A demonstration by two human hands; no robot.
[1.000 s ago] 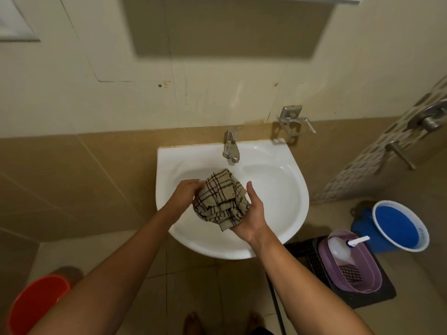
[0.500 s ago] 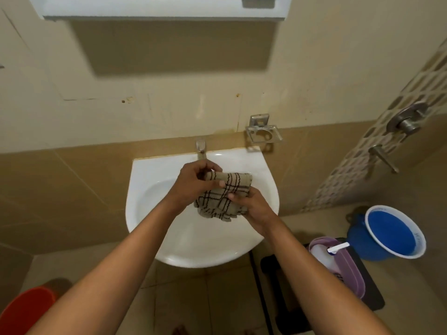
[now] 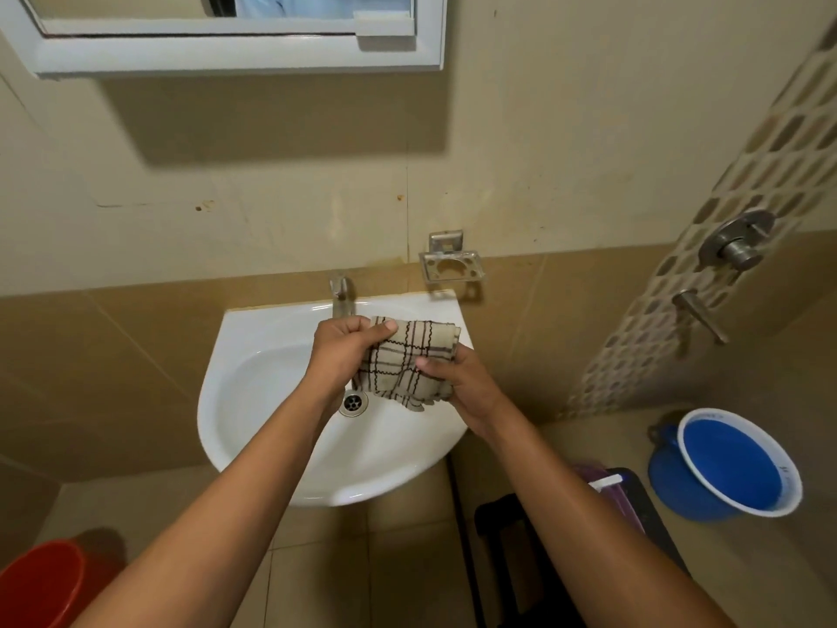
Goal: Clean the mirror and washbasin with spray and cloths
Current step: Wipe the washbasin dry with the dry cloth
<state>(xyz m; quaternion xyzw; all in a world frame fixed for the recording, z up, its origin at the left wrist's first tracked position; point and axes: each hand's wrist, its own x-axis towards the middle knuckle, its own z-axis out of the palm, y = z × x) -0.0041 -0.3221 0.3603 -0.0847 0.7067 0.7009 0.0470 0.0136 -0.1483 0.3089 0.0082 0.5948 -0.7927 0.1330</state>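
A beige cloth with dark checks (image 3: 407, 355) is held folded over the white washbasin (image 3: 253, 383). My left hand (image 3: 344, 351) pinches its upper left edge, and my right hand (image 3: 462, 383) grips its lower right part. The basin's drain (image 3: 353, 402) shows just below the cloth, and the metal tap (image 3: 339, 294) stands behind my left hand. The mirror in its white frame (image 3: 235, 52) hangs on the wall above; only its lower strip is in view. A white spray nozzle (image 3: 604, 482) peeks out by my right forearm.
An empty metal soap holder (image 3: 450, 265) is fixed to the wall right of the tap. A blue bucket (image 3: 733, 469) stands on the floor at right, a red bucket (image 3: 40, 582) at lower left. A purple basket (image 3: 625, 500) sits on a black stool. Shower valves (image 3: 736, 247) jut from the right wall.
The view has tilted up, bringing the mirror's lower edge into sight. Both hands have gone from bunching the cloth to holding it folded flatter, higher over the basin.
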